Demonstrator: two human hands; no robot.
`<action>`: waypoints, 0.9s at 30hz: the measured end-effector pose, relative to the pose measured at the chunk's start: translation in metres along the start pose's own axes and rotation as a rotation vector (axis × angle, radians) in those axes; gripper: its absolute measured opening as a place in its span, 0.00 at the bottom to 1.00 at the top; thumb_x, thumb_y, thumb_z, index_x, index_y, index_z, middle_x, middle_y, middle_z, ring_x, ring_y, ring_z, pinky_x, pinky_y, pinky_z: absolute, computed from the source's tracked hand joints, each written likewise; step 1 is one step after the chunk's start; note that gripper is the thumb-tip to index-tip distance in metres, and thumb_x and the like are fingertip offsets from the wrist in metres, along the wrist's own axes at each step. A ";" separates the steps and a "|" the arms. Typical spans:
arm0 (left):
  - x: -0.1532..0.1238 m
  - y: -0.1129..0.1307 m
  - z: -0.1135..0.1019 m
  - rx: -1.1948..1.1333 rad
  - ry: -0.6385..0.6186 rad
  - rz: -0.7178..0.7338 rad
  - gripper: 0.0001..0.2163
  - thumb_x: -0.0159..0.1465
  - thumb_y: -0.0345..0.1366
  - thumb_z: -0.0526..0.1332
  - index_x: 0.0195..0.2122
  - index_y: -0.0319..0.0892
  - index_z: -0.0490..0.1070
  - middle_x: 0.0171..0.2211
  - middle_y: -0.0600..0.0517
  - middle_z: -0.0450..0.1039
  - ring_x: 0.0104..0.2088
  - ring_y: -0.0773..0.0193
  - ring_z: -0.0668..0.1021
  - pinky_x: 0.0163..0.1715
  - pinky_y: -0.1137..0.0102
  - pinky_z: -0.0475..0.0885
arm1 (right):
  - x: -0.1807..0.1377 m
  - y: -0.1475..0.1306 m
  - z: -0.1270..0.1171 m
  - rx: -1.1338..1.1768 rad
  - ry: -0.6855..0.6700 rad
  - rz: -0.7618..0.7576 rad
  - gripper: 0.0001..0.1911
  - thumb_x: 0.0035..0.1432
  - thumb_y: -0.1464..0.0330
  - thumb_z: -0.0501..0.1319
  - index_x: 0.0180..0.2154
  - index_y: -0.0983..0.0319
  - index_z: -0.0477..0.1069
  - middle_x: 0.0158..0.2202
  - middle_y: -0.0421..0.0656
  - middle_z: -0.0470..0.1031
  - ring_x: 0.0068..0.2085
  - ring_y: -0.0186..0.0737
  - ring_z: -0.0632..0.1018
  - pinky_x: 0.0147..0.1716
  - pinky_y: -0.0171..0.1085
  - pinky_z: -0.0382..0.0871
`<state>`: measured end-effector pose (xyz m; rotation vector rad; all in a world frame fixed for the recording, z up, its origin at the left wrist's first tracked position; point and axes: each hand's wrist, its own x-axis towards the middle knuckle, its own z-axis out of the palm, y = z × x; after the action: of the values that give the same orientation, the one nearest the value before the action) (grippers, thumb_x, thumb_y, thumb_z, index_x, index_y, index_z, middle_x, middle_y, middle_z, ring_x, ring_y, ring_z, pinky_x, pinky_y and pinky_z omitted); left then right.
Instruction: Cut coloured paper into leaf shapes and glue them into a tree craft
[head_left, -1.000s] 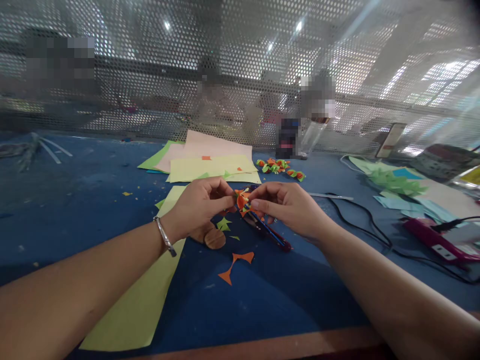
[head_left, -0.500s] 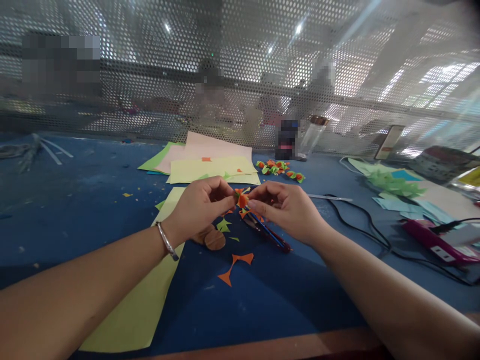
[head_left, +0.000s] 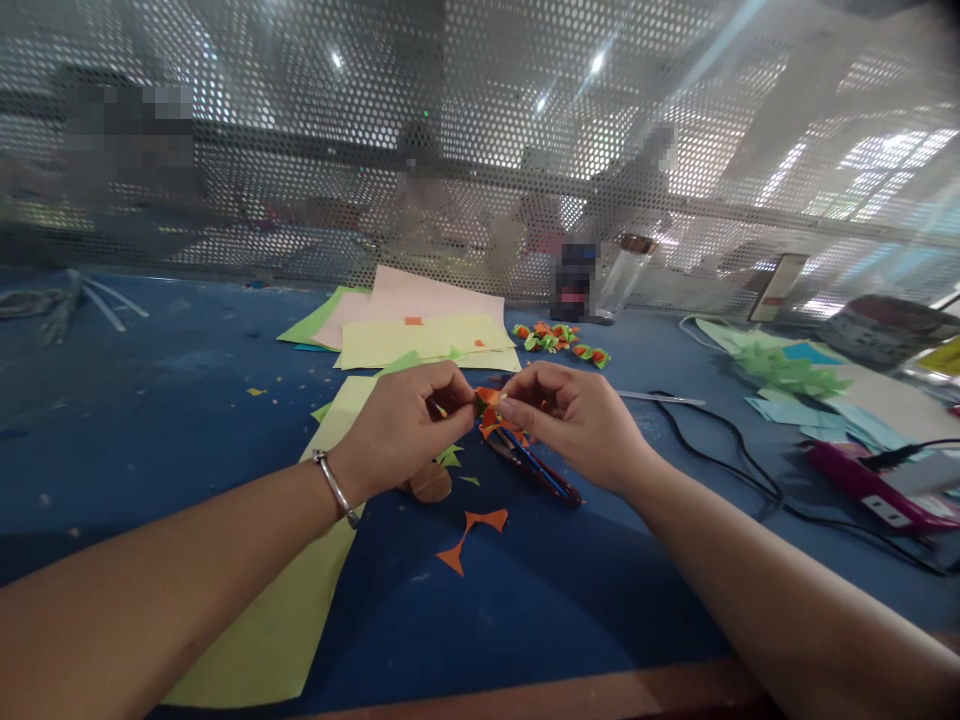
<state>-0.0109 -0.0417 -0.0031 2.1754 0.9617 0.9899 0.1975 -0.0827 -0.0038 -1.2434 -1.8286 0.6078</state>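
Note:
My left hand (head_left: 401, 430) and my right hand (head_left: 574, 415) meet over the blue table (head_left: 172, 400), fingertips pinched together on a small orange and green folded paper piece (head_left: 487, 408). A metal bracelet (head_left: 335, 488) circles my left wrist. Under my right hand lie scissors (head_left: 544, 472) with dark red and blue parts. An orange paper offcut (head_left: 471, 534) lies nearer me. A small brown round piece (head_left: 430, 482) sits below my left hand.
Yellow, pink and green paper sheets (head_left: 420, 335) lie behind my hands, and a long yellow sheet (head_left: 277, 620) runs under my left arm. Several finished orange-green paper pieces (head_left: 559, 338) sit further back. A pink glue gun (head_left: 874, 480) with black cable (head_left: 720, 440) lies right. A perforated screen (head_left: 480, 150) backs the table.
Both hands have stayed together over the same spot. The fingers have shifted slightly on the paper piece, pressing and turning it; my left hand has rolled a little lower.

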 end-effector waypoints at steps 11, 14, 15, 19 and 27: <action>0.000 -0.001 0.001 0.074 -0.005 0.040 0.02 0.59 0.30 0.62 0.30 0.40 0.74 0.27 0.55 0.75 0.27 0.69 0.75 0.28 0.73 0.69 | 0.000 -0.001 0.001 -0.044 -0.009 0.022 0.09 0.62 0.62 0.64 0.35 0.61 0.76 0.28 0.38 0.75 0.26 0.32 0.70 0.26 0.33 0.62; 0.000 -0.002 0.001 0.089 -0.007 0.049 0.02 0.59 0.30 0.62 0.30 0.41 0.74 0.27 0.55 0.75 0.27 0.69 0.75 0.29 0.73 0.69 | 0.000 -0.001 0.001 -0.050 -0.009 0.029 0.09 0.62 0.62 0.63 0.35 0.62 0.75 0.27 0.38 0.75 0.26 0.32 0.70 0.26 0.34 0.62; 0.000 -0.002 0.001 0.095 -0.008 0.051 0.02 0.59 0.31 0.62 0.30 0.41 0.74 0.27 0.55 0.75 0.27 0.69 0.75 0.29 0.73 0.69 | 0.000 -0.001 0.001 -0.052 -0.008 0.031 0.09 0.62 0.63 0.64 0.35 0.62 0.75 0.27 0.38 0.75 0.26 0.32 0.70 0.26 0.34 0.62; 0.000 -0.002 0.001 0.109 -0.020 0.044 0.03 0.59 0.32 0.61 0.30 0.41 0.74 0.28 0.55 0.76 0.28 0.67 0.75 0.29 0.71 0.69 | 0.000 -0.003 0.002 -0.058 -0.005 0.032 0.08 0.61 0.64 0.64 0.34 0.62 0.75 0.26 0.37 0.74 0.25 0.31 0.70 0.26 0.34 0.62; 0.000 -0.003 0.001 0.004 -0.021 -0.026 0.04 0.60 0.35 0.63 0.30 0.41 0.73 0.27 0.54 0.75 0.27 0.67 0.75 0.29 0.71 0.69 | 0.000 0.000 0.002 -0.037 -0.003 0.008 0.09 0.62 0.62 0.63 0.36 0.62 0.76 0.29 0.38 0.76 0.27 0.31 0.71 0.27 0.33 0.63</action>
<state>-0.0112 -0.0400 -0.0059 2.1667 0.9807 0.9517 0.1958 -0.0822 -0.0049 -1.2747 -1.8458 0.5829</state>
